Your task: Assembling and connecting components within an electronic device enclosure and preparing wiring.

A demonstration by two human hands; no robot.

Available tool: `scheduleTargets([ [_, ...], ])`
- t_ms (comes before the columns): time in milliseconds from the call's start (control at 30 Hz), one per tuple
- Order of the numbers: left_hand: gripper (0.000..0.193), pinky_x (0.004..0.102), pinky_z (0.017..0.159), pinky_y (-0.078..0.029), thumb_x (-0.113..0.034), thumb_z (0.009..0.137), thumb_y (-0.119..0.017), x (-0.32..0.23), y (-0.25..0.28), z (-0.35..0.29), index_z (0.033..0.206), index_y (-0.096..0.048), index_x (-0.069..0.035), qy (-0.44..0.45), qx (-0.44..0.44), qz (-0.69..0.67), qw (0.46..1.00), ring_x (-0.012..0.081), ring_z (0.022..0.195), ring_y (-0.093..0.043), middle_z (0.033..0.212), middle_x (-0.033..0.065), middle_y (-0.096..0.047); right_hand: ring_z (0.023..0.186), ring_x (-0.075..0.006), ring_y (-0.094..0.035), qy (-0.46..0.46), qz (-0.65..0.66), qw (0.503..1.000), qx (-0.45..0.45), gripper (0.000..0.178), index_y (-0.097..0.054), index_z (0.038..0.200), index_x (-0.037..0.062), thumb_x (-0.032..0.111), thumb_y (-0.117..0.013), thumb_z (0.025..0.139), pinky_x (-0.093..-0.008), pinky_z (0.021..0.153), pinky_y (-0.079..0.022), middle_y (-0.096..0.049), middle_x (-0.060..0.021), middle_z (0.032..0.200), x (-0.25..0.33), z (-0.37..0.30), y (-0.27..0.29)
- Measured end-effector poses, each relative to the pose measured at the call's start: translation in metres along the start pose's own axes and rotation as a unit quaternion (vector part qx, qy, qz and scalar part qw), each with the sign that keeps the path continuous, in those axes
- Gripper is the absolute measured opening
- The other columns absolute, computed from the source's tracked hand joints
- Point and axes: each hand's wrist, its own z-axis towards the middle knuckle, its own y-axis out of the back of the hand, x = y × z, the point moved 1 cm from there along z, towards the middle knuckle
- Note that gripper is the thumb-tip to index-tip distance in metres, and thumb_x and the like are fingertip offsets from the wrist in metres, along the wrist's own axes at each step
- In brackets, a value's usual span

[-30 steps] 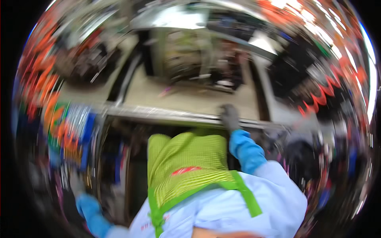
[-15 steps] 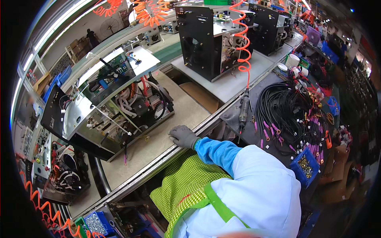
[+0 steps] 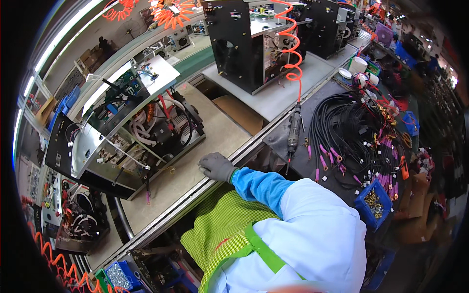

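My right hand [image 3: 216,167], in a dark grey glove, rests palm down on the worn beige board [image 3: 222,132] by its metal edge rail. Its fingers are slightly bent and apart, and nothing shows in them. Left of it on the board stands an open-sided machine chassis [image 3: 122,141] with a black panel, a green circuit board and thick cables. A short cable with a pink sleeve [image 3: 148,196] hangs from its lower front, nearest my hand. My left hand is out of view.
A power screwdriver [image 3: 293,134] hangs on an orange coiled hose [image 3: 291,44] right of my hand. Black cables [image 3: 327,122] with pink-sleeved ends lie on the dark side table, beside a blue bin of brass fasteners [image 3: 375,205]. Another black-panelled machine [image 3: 229,46] stands further back.
The whole view has shifted slightly, so things sit a little further left and higher. My right hand stays on the board by the rail.
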Motion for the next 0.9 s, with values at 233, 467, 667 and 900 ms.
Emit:
scheduleTargets([
  [233,0.042,0.0395,0.098,-0.044,-0.022,0.090,-0.058,-0.080,-0.051,-0.003,0.126,-0.053,0.000,0.029,0.081,-0.170,0.982,0.0311,0.114,-0.056,0.124,0.0205,-0.058,0.100,-0.0315,-0.060,0.034,0.008,0.998,-0.043,0.028,-0.066,0.102,0.0079,0.031,-0.057,0.089,-0.0436,0.090,-0.045,-0.064,-0.0119,0.105,0.003,-0.002,-0.002],
  [467,0.040,0.0367,0.096,-0.046,-0.014,0.090,-0.057,-0.204,-0.141,0.020,0.126,-0.052,0.001,0.046,0.194,-0.346,0.917,0.0291,0.113,-0.057,0.123,0.0193,-0.058,0.103,-0.0319,-0.058,0.008,-0.005,1.000,-0.001,0.030,-0.064,0.108,0.0088,0.030,-0.057,0.088,-0.0437,0.094,-0.043,-0.064,-0.0122,0.106,-0.003,0.002,-0.004],
  [667,0.031,0.0272,0.084,-0.048,-0.009,0.088,-0.057,-0.357,-0.218,0.006,0.117,-0.054,-0.001,0.068,0.237,-0.385,0.889,0.0177,0.095,-0.058,0.107,0.0102,-0.058,0.103,-0.0325,-0.058,0.009,0.022,0.999,-0.028,0.031,-0.064,0.108,0.0080,0.030,-0.057,0.088,-0.0439,0.095,-0.043,-0.063,-0.0135,0.106,-0.004,0.002,-0.009],
  [900,0.028,0.0395,0.078,-0.050,-0.019,0.084,-0.061,-0.461,-0.411,-0.007,0.106,-0.060,-0.001,-0.359,0.401,-0.213,0.815,0.0318,0.086,-0.063,0.093,0.0182,-0.064,0.098,-0.0362,-0.060,0.039,0.054,0.998,-0.017,0.029,-0.067,0.100,0.0036,0.011,-0.063,0.072,-0.0460,0.090,-0.047,-0.066,-0.0169,0.101,-0.005,0.005,0.005],
])
